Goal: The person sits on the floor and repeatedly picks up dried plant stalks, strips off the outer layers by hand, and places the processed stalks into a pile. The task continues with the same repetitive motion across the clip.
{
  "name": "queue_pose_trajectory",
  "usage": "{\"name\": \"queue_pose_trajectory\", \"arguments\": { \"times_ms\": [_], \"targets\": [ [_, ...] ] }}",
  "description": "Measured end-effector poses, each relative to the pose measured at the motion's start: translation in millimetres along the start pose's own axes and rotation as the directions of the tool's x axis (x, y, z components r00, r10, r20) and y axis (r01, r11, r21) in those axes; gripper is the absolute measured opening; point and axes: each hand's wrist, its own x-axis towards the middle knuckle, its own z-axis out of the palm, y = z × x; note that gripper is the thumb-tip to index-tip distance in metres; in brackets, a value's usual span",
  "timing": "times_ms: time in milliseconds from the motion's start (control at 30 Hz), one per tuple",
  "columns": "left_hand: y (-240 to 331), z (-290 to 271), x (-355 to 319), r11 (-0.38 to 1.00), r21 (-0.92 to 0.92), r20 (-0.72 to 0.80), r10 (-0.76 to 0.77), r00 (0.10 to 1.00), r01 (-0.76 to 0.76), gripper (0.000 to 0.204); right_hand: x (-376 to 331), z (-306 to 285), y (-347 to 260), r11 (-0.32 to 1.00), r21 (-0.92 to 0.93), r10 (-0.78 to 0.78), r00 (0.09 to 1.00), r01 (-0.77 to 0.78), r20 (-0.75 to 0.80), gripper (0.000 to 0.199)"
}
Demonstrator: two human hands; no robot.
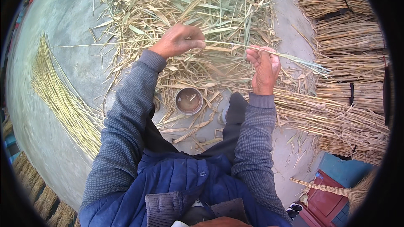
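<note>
A long thin reed stalk [227, 43] stretches crosswise in front of me, over a heap of dry leaves. My left hand [179, 40] pinches it between thumb and fingers, and its thin end runs on out to the left. Closer to the leafy end, my right hand [265, 67] has its fingers curled in on the same stalk. Greenish leaves [309, 64] trail from the stalk beyond that hand. The hands are well apart, with the bare stalk between them.
Loose reed leaves [198, 0] cover the floor ahead. A round metal bowl [189, 101] stands between my feet. Stripped stalks [67, 101] lie at the left. Uncleaned reeds [324, 111] and tied bundles [349, 33] are stacked at the right, with a straw broom [336, 191] lower right.
</note>
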Motion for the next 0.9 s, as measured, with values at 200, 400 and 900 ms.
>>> {"name": "queue_pose_trajectory", "arguments": {
  "times_ms": [200, 400, 900],
  "targets": [
    [15, 3, 0, 0.989, 0.144, -0.032, -0.039, 0.999, 0.043, 0.018, -7, 17, 7, 1.0, -0.02, 0.02, 0.986, -0.017, 0.165, 0.013],
    [8, 5, -2, 0.981, 0.192, -0.051, 0.045, 0.998, -0.035, 0.015, -12, 27, 18, 0.996, -0.084, 0.0, 0.97, 0.021, 0.242, 0.018],
    [19, -13, -19, 0.618, 0.725, 0.139, 0.302, 0.943, -0.304, 0.019, 17, -42, 28, 0.255, -0.919, -0.106, 0.953, 0.301, 0.283, 0.011]
  ]
}}
